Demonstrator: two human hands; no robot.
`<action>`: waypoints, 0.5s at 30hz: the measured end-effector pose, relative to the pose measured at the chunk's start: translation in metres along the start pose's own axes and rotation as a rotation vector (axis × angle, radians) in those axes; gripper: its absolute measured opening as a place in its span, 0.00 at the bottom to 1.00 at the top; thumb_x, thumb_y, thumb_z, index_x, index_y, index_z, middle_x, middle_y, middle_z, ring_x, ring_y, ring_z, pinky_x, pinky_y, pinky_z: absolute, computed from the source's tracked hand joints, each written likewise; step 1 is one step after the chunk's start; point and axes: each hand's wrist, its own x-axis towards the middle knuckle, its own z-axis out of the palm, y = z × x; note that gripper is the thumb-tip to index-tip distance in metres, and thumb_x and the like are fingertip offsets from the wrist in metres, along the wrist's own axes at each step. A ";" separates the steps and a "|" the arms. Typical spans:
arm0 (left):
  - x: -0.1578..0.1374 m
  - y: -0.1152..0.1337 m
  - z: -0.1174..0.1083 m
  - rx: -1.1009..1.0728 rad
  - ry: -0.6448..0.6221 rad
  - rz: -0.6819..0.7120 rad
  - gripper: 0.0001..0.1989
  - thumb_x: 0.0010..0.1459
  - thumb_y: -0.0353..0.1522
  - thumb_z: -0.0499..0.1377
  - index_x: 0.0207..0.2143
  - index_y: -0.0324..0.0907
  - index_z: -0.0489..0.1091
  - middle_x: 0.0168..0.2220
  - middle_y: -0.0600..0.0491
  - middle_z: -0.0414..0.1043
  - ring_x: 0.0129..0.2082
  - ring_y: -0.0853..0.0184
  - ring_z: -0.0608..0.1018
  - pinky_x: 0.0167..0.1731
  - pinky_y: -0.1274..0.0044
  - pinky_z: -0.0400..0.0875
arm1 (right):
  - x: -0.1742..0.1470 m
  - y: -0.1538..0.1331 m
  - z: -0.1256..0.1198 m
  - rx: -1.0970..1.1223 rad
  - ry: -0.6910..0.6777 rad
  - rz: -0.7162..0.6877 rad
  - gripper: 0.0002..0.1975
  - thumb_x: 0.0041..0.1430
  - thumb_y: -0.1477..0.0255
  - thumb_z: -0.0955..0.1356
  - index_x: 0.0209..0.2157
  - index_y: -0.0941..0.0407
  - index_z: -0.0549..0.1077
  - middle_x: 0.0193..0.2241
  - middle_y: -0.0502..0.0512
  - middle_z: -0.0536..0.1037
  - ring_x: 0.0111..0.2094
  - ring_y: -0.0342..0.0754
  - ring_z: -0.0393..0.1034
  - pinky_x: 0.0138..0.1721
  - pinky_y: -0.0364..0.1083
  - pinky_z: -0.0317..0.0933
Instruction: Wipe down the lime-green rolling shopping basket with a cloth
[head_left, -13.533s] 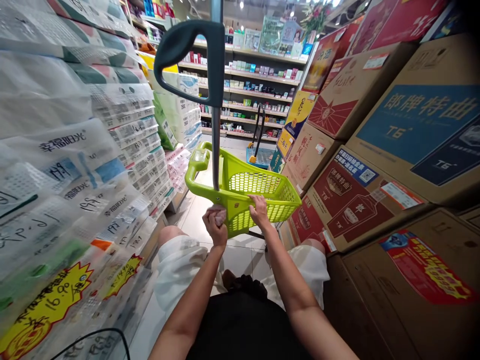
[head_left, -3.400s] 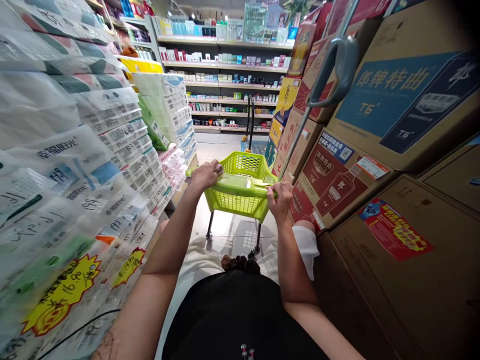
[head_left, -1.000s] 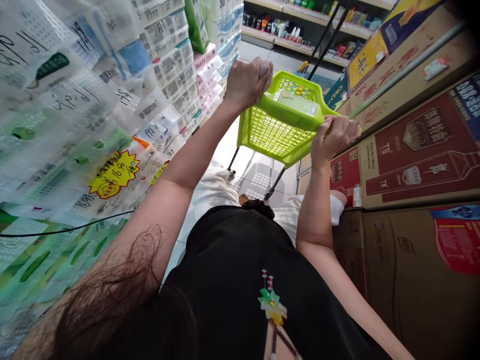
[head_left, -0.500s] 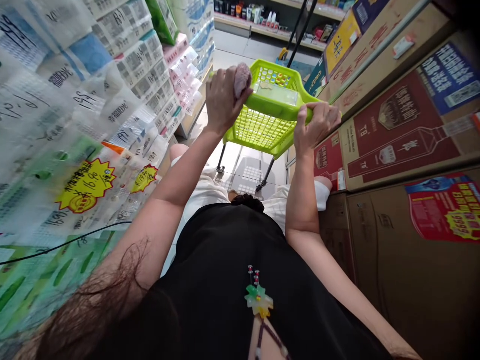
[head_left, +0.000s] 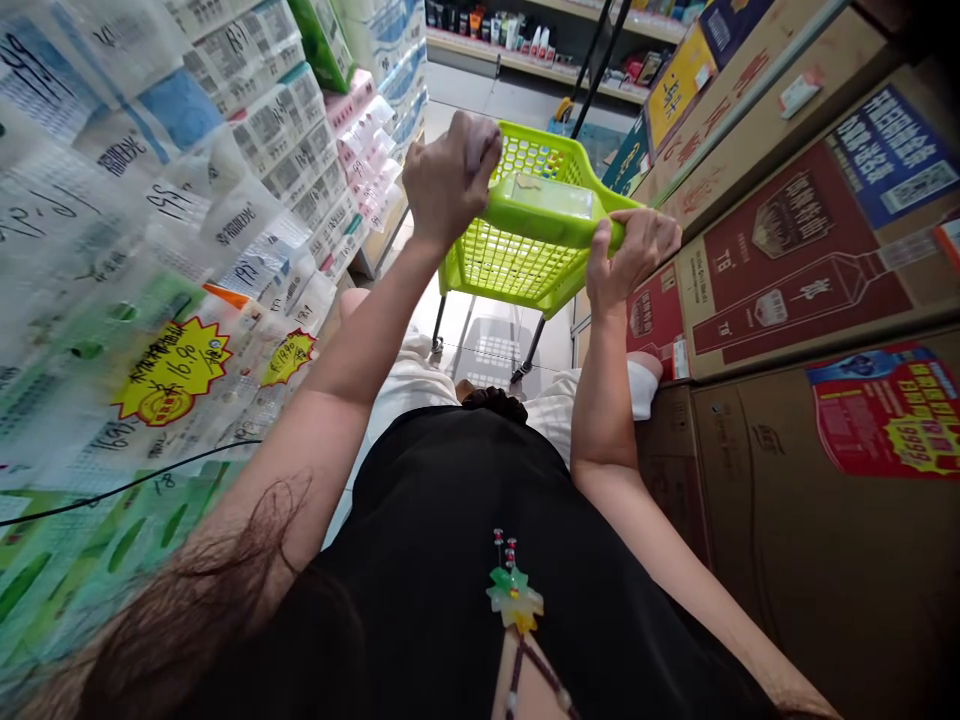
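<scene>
My remote feed shows the left hand (head_left: 450,185), a green basket (head_left: 517,275) and the right hand (head_left: 634,250) in a row.

Wrapped packs (head_left: 277,110) rise left of the left hand, which is curled tightly around a bunched cloth (head_left: 482,145) by the handle (head_left: 536,222), I judge to keep it pressed there. The basket stands on slim legs between and just beyond both hands; the right hand's closed fingers wrap the handle's right end, seemingly for steadiness. Cartons (head_left: 795,250) stack right of it.
</scene>
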 end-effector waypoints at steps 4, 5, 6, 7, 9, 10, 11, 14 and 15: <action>-0.045 -0.003 0.003 -0.026 0.003 -0.025 0.30 0.66 0.56 0.46 0.61 0.51 0.64 0.58 0.47 0.72 0.70 0.56 0.57 0.67 0.56 0.50 | 0.005 -0.002 -0.003 0.046 -0.033 0.046 0.10 0.75 0.65 0.59 0.42 0.52 0.68 0.44 0.62 0.72 0.51 0.54 0.52 0.60 0.60 0.40; -0.044 -0.004 0.001 -0.030 0.000 -0.021 0.31 0.66 0.57 0.46 0.61 0.51 0.64 0.56 0.48 0.73 0.70 0.55 0.57 0.68 0.56 0.49 | 0.006 -0.002 -0.003 0.068 -0.041 0.052 0.10 0.75 0.65 0.60 0.41 0.52 0.68 0.43 0.62 0.72 0.51 0.54 0.52 0.60 0.60 0.41; -0.039 -0.003 -0.002 -0.029 0.005 -0.011 0.31 0.66 0.57 0.46 0.60 0.50 0.65 0.52 0.48 0.75 0.68 0.54 0.61 0.68 0.55 0.50 | 0.008 0.000 -0.004 0.088 -0.046 0.050 0.10 0.75 0.63 0.60 0.40 0.51 0.68 0.43 0.61 0.72 0.51 0.54 0.52 0.60 0.59 0.41; -0.029 -0.003 -0.007 -0.023 0.011 0.007 0.30 0.67 0.57 0.46 0.58 0.49 0.67 0.49 0.48 0.77 0.64 0.53 0.66 0.67 0.54 0.51 | 0.010 0.003 -0.004 0.105 -0.046 0.042 0.10 0.75 0.62 0.61 0.39 0.50 0.68 0.42 0.60 0.73 0.50 0.53 0.52 0.60 0.58 0.42; -0.004 -0.004 -0.014 -0.005 -0.014 0.043 0.27 0.67 0.56 0.50 0.52 0.47 0.72 0.43 0.48 0.79 0.52 0.52 0.75 0.62 0.54 0.59 | 0.013 0.009 -0.005 0.136 -0.009 0.026 0.11 0.73 0.61 0.64 0.36 0.50 0.68 0.40 0.58 0.74 0.49 0.53 0.55 0.60 0.57 0.46; 0.009 -0.005 -0.016 0.002 -0.053 0.053 0.25 0.65 0.55 0.53 0.49 0.47 0.74 0.41 0.48 0.80 0.47 0.51 0.77 0.57 0.54 0.64 | 0.014 0.013 -0.005 0.151 0.019 0.019 0.11 0.71 0.60 0.65 0.35 0.50 0.69 0.39 0.57 0.74 0.49 0.53 0.57 0.60 0.57 0.48; 0.021 -0.007 -0.017 0.003 -0.101 0.049 0.23 0.63 0.54 0.57 0.46 0.48 0.77 0.40 0.48 0.80 0.44 0.52 0.77 0.52 0.57 0.68 | 0.015 0.016 -0.005 0.168 0.045 0.014 0.11 0.70 0.60 0.66 0.35 0.51 0.69 0.38 0.56 0.74 0.48 0.53 0.59 0.60 0.58 0.50; 0.036 -0.013 -0.008 -0.034 -0.111 0.047 0.20 0.57 0.53 0.63 0.38 0.48 0.79 0.34 0.49 0.80 0.38 0.57 0.77 0.44 0.63 0.71 | 0.014 0.023 -0.003 0.221 0.088 0.008 0.12 0.69 0.60 0.64 0.35 0.52 0.69 0.36 0.53 0.73 0.49 0.54 0.64 0.61 0.61 0.54; 0.035 -0.015 -0.004 -0.070 -0.048 0.070 0.20 0.56 0.54 0.64 0.36 0.47 0.79 0.31 0.49 0.79 0.37 0.57 0.77 0.43 0.64 0.71 | 0.013 0.023 -0.002 0.231 0.097 0.014 0.12 0.69 0.60 0.63 0.35 0.52 0.70 0.37 0.53 0.74 0.49 0.54 0.64 0.62 0.62 0.54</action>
